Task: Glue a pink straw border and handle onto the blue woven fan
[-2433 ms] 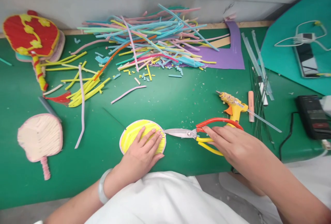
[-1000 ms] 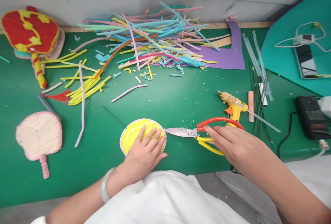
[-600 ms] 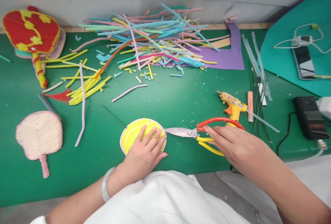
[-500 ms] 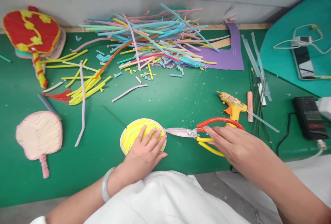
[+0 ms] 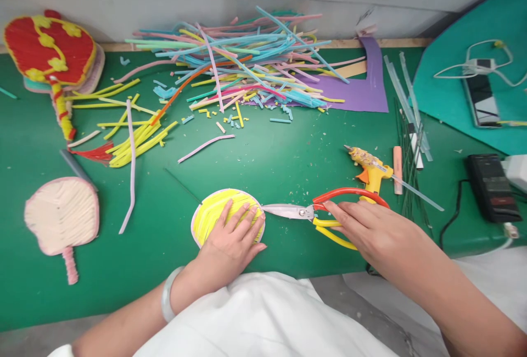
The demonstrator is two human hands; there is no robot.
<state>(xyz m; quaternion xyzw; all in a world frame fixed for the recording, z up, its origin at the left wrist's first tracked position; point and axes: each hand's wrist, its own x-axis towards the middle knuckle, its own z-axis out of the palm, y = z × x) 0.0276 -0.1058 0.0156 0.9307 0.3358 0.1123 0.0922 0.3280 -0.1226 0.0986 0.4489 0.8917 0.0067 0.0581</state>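
Note:
My left hand (image 5: 233,236) lies flat with its fingers spread on a yellow oval piece (image 5: 207,215) with a pale lilac rim, on the green table. A thin dark green wire (image 5: 183,186) runs from its upper left edge. My right hand (image 5: 364,230) is closed around the handles of the scissors (image 5: 288,211), one handle red and one yellow. The blades are together, and their tip points left and meets the right rim of the yellow piece. Behind my right hand lies a yellow glue gun (image 5: 373,173) with a clear glue stick in it.
A heap of coloured pipe cleaners (image 5: 247,55) lies at the back on purple sheet (image 5: 376,88). On the left are a cream fan (image 5: 61,211) and a red fan (image 5: 49,52). Green wires (image 5: 407,192), a power strip (image 5: 492,187) and a phone (image 5: 483,99) are at right.

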